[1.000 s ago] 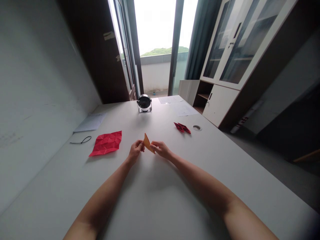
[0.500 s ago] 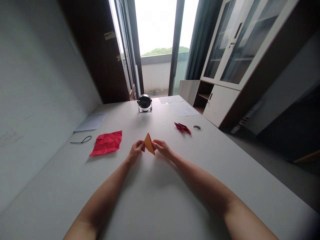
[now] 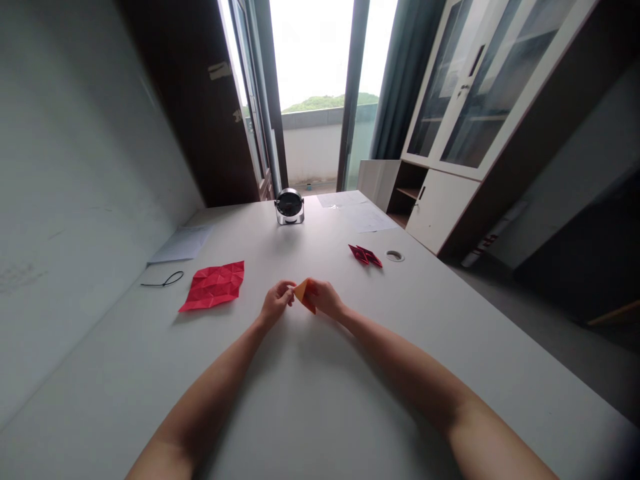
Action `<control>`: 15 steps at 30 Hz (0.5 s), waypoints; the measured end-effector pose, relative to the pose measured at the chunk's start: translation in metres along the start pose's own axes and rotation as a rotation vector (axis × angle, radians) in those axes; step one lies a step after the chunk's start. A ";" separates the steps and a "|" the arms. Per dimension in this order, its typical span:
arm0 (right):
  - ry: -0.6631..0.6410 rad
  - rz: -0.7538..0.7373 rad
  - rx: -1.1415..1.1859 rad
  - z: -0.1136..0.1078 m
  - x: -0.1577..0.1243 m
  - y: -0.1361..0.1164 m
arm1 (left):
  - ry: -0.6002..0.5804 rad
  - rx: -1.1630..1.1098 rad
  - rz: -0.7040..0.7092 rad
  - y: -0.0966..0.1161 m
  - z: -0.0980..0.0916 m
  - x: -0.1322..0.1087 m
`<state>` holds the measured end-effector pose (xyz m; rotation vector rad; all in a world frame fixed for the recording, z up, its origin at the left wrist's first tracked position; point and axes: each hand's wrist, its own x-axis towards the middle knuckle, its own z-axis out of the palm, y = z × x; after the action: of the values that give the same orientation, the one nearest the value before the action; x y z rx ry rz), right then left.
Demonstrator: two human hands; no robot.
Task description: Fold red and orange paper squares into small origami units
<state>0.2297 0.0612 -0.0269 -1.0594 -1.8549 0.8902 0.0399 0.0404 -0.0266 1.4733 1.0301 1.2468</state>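
Between my hands is a small folded piece of orange paper (image 3: 303,291), pointed at one corner and tilted above the white table (image 3: 300,413). My right hand (image 3: 324,298) is closed on it from the right, its fingers partly hidden by the paper. My left hand (image 3: 278,300) pinches at the paper's left tip with thumb and forefinger. To the left lies a creased red paper sheet (image 3: 213,287), spread out with fold lines across it. A folded red paper piece (image 3: 365,256) rests to the right, beyond my right hand.
A white ring like a tape roll (image 3: 395,256) lies near the table's right edge. At the back stands a round dark device in a silver frame (image 3: 289,206). A black cable tie (image 3: 163,280), white sheets (image 3: 181,244) and more papers (image 3: 367,218) are on the table.
The orange paper has turned and moved slightly right and down; less of its face shows. My right hand covers more of it, and my left hand has shifted a little right.
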 end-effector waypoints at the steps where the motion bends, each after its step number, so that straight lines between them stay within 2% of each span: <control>1: 0.022 -0.024 -0.039 -0.002 -0.001 -0.003 | 0.028 0.042 0.018 0.002 0.001 -0.001; 4: 0.084 -0.055 -0.142 -0.006 -0.002 -0.010 | 0.128 0.223 0.090 0.013 0.005 -0.008; 7: 0.113 -0.045 -0.167 -0.007 -0.002 -0.013 | 0.125 0.336 0.159 0.025 0.009 -0.015; 10: 0.122 -0.046 -0.158 -0.007 -0.002 -0.013 | 0.076 0.323 0.183 0.030 0.011 -0.018; 15: 0.147 -0.009 -0.046 -0.006 0.001 -0.010 | 0.069 0.264 0.099 0.024 0.011 -0.013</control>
<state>0.2311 0.0590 -0.0157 -1.1141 -1.7640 0.7474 0.0503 0.0214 -0.0069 1.7096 1.2172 1.2759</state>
